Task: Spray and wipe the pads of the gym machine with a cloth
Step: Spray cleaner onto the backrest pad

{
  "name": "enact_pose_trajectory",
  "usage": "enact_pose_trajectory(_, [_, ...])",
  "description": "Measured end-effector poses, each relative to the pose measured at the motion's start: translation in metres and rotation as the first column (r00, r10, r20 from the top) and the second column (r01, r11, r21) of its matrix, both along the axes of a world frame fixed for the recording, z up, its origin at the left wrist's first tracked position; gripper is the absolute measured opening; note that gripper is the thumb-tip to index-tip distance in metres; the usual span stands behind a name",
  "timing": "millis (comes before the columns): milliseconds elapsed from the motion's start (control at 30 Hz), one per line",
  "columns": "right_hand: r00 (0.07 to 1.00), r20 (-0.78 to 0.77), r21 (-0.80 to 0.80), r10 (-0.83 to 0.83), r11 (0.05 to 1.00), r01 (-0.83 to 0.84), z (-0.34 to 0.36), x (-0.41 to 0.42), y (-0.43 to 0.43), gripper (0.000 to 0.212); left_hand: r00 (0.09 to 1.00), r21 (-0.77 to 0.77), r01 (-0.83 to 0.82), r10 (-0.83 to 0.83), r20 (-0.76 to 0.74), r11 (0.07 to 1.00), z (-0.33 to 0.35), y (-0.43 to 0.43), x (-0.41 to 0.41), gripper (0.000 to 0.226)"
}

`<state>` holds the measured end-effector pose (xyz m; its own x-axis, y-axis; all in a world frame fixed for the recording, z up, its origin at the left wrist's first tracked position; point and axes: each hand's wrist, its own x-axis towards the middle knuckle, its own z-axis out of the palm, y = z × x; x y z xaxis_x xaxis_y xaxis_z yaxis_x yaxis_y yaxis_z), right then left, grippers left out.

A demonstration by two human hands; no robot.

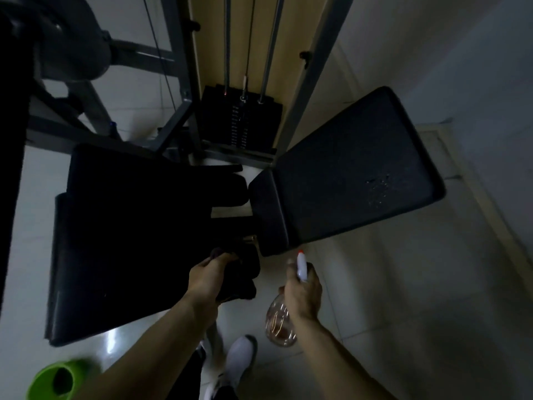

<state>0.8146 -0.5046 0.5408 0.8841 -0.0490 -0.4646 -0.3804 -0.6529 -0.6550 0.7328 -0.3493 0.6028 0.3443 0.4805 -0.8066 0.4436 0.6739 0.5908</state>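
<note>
Bottle (281, 321) pointed at the pad (346, 174) – droplets (377, 186) on it
Right hand (302, 290) grips the bottle, left hand (207, 275) holds a cloth (242, 272) – weight stack (240, 119) behind, green bucket (57, 379) bottom left.

No text you can read here.
You'll see pale marks running down the weight stack (240, 122), but they're too dim and blurred to make out (the whole view is dark), and the clear spray bottle (281, 321) shows nothing legible.
</note>
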Motion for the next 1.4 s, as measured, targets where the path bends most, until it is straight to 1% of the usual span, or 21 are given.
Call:
enact_pose_trajectory(100, [1.000, 0.005, -0.044, 0.024, 0.999, -0.024, -0.027, 0.003, 0.005, 0.023, 0.999, -0.003, -0.031, 0.031, 0.021, 1.000, -0.016, -0.004, -0.008, 0.019])
enact_pose_trajectory(167, [0.999, 0.014, -0.071, 0.050, 0.996, -0.049, -0.041, 0.005, 0.007, 0.040, 0.997, -0.004, -0.060, 0.060, 0.041, 0.998, -0.021, -0.005, -0.011, 0.018])
enact_pose_trajectory(233, [0.998, 0.012, -0.062, 0.063, 0.996, -0.062, -0.037, 0.006, 0.011, 0.046, 0.996, 0.015, -0.074, 0.073, 0.055, 0.997, -0.019, -0.003, -0.014, 0.021])
enact_pose_trajectory(300, [0.998, -0.012, -0.008, 0.068, 0.998, -0.068, -0.021, 0.006, 0.016, 0.042, 0.994, 0.040, -0.092, 0.090, 0.058, 0.995, -0.005, 0.001, -0.020, 0.019])
enact_pose_trajectory(367, [0.994, -0.020, 0.078, 0.108, 0.991, -0.107, 0.007, 0.003, 0.025, 0.042, 0.989, 0.064, -0.131, 0.127, 0.071, 0.989, 0.021, 0.012, -0.024, 0.010])
enact_pose_trajectory(400, [0.992, -0.004, 0.125, 0.129, 0.984, -0.127, 0.022, 0.003, 0.029, 0.040, 0.985, 0.071, -0.160, 0.155, 0.076, 0.985, 0.038, 0.020, -0.027, 0.007])
enact_pose_trajectory(500, [0.968, 0.111, 0.253, 0.227, 0.935, -0.248, 0.083, -0.001, 0.054, 0.025, 0.968, 0.073, -0.237, 0.229, 0.102, 0.969, 0.095, 0.052, -0.036, 0.009])
enact_pose_trajectory(567, [0.926, 0.197, 0.298, 0.322, 0.880, -0.369, 0.128, -0.001, 0.083, 0.021, 0.959, 0.097, -0.264, 0.250, 0.137, 0.960, 0.135, 0.084, -0.045, 0.009])
enact_pose_trajectory(633, [0.864, 0.273, 0.304, 0.423, 0.814, -0.494, 0.174, 0.001, 0.120, 0.026, 0.952, 0.140, -0.285, 0.264, 0.156, 0.948, 0.174, 0.114, -0.060, 0.009])
enact_pose_trajectory(733, [0.759, 0.332, 0.377, 0.560, 0.658, -0.651, 0.236, -0.001, 0.191, 0.018, 0.921, 0.220, -0.372, 0.329, 0.210, 0.902, 0.226, 0.155, -0.087, 0.013])
enact_pose_trajectory(800, [0.675, 0.449, 0.362, 0.586, 0.571, -0.737, 0.272, -0.008, 0.238, 0.020, 0.889, 0.259, -0.443, 0.384, 0.247, 0.858, 0.258, 0.176, -0.105, 0.011])
enact_pose_trajectory(867, [0.609, 0.527, 0.377, 0.593, 0.480, -0.792, 0.297, -0.020, 0.281, 0.018, 0.874, 0.291, -0.471, 0.396, 0.281, 0.833, 0.287, 0.194, -0.123, 0.009])
enact_pose_trajectory(933, [0.549, 0.564, 0.375, 0.616, 0.402, -0.836, 0.318, -0.034, 0.319, 0.008, 0.869, 0.342, -0.464, 0.345, 0.354, 0.817, 0.316, 0.213, -0.137, 0.008])
enact_pose_trajectory(967, [0.517, 0.582, 0.366, 0.628, 0.365, -0.856, 0.328, -0.041, 0.337, 0.008, 0.871, 0.397, -0.458, 0.312, 0.380, 0.795, 0.331, 0.224, -0.144, 0.009])
enact_pose_trajectory(1033, [0.482, 0.603, 0.377, 0.636, 0.306, -0.874, 0.347, -0.057, 0.368, 0.009, 0.876, 0.514, -0.455, 0.262, 0.405, 0.727, 0.357, 0.244, -0.160, 0.008])
enact_pose_trajectory(1133, [0.379, 0.601, 0.337, 0.704, 0.206, -0.918, 0.367, -0.082, 0.401, 0.015, 0.864, 0.594, -0.497, 0.299, 0.404, 0.633, 0.380, 0.268, -0.183, 0.014])
enact_pose_trajectory(1200, [0.328, 0.585, 0.290, 0.741, 0.186, -0.939, 0.369, -0.096, 0.419, 0.016, 0.856, 0.603, -0.516, 0.334, 0.394, 0.609, 0.383, 0.279, -0.196, 0.010])
enact_pose_trajectory(1300, [0.296, 0.557, 0.224, 0.776, 0.203, -0.953, 0.366, -0.112, 0.437, 0.006, 0.836, 0.590, -0.547, 0.354, 0.418, 0.594, 0.385, 0.289, -0.208, 0.013])
enact_pose_trajectory(1367, [0.277, 0.537, 0.193, 0.797, 0.204, -0.960, 0.363, -0.116, 0.443, 0.008, 0.825, 0.577, -0.563, 0.359, 0.437, 0.592, 0.386, 0.292, -0.211, 0.017])
enact_pose_trajectory(1400, [0.258, 0.522, 0.187, 0.813, 0.186, -0.964, 0.361, -0.117, 0.445, 0.009, 0.823, 0.576, -0.566, 0.358, 0.442, 0.590, 0.386, 0.294, -0.210, 0.020])
